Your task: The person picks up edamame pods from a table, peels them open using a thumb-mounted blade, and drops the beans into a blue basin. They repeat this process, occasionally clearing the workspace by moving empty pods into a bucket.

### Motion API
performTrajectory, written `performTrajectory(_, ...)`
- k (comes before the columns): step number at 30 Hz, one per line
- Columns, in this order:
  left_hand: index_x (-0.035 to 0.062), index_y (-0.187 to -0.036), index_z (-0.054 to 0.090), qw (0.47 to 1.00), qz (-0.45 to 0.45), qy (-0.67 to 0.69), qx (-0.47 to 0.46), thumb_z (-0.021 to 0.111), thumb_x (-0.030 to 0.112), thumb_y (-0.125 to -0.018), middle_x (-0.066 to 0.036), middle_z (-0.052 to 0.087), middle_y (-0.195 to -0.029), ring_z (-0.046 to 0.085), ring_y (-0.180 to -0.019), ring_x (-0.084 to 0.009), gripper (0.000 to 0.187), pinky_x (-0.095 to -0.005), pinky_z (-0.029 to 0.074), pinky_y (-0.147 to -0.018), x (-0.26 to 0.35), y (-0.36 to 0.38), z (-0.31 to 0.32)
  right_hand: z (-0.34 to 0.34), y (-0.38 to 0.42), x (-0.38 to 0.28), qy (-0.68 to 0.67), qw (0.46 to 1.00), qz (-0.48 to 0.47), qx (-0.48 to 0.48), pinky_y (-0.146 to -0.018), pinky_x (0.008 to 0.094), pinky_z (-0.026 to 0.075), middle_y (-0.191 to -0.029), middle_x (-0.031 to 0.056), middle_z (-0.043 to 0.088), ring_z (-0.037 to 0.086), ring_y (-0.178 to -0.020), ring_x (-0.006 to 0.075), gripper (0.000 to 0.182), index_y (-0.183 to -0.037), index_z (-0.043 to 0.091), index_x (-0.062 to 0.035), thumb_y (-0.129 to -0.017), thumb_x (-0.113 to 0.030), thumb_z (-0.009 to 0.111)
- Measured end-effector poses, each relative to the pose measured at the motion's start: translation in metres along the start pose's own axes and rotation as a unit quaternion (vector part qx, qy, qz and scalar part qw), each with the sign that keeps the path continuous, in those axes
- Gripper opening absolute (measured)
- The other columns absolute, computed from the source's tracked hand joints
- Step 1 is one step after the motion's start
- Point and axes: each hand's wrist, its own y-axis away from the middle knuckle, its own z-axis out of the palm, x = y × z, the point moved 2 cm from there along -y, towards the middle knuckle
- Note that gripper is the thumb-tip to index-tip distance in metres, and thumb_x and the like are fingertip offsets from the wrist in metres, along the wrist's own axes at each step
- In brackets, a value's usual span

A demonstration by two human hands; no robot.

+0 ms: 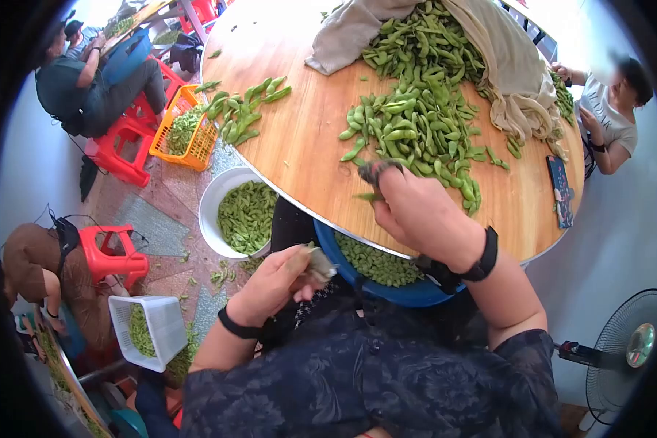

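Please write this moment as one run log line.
left hand: grey item at fingers, unclear | right hand: over table, beside pods | blue tub: beans inside

You can pass over round wooden tabletop (pixel 306 131) between small green pod cluster (pixel 242 115), left, and large green pod heap (pixel 423 120). Draped beige cloth (pixel 518 66) bars far right; dark flat rectangular object (pixel 560 191), right edge.
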Motion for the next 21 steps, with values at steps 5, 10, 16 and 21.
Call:
performTrajectory(5,0.0025,-0.102,0.056,0.971,-0.111,0.161,-0.135,0.042,0.043,-0.099,-0.003,0.058,-0.074,0.048,-0.050,-0.0060,0.043,-0.0183,0.037,-0.044,0.013,-0.034,0.048,-0.017,0.039,-0.025,-0.035,0.989,-0.112,-0.095,-0.047,0.0364,0.049,-0.094,0.0131,0.059,0.060,-0.055,0.0292,0.018,-0.098,0.055,-0.0024,-0.081,-0.006,0.057)
performTrajectory(10,0.0079,-0.096,0.053,0.985,-0.040,0.041,-0.163,0.044,0.029,-0.101,0.003,0.047,-0.068,0.037,-0.051,-0.0048,0.023,-0.0198,0.030,-0.046,-0.001,-0.050,0.070,-0.011,0.077,-0.007,-0.125,0.991,0.021,0.050,-0.048,0.0338,0.049,-0.089,0.0155,0.059,0.061,-0.059,0.0288,0.021,-0.100,0.054,-0.0017,-0.079,-0.001,0.056)
performTrajectory(16,0.0050,-0.102,0.053,0.977,0.064,-0.158,-0.132,0.045,0.019,-0.100,0.002,0.051,-0.075,0.047,-0.064,-0.0074,0.016,-0.0210,0.039,-0.058,-0.010,-0.052,0.075,-0.013,0.086,-0.016,-0.456,0.801,0.364,-0.136,-0.058,0.0363,0.046,-0.074,0.0136,0.055,0.059,-0.067,0.0308,0.008,-0.095,0.045,0.0002,-0.088,-0.003,0.048)
performTrajectory(21,0.0006,-0.090,0.055,0.899,0.253,-0.357,-0.036,0.056,0.010,-0.093,-0.007,0.056,-0.074,0.056,-0.065,-0.0177,0.010,-0.0318,0.044,-0.058,-0.007,-0.047,0.084,-0.003,0.094,-0.012,-0.446,0.843,0.290,-0.085,-0.059,0.0394,0.044,-0.079,0.0182,0.055,0.057,-0.071,0.0357,0.012,-0.095,0.042,0.0002,-0.087,-0.006,0.049)
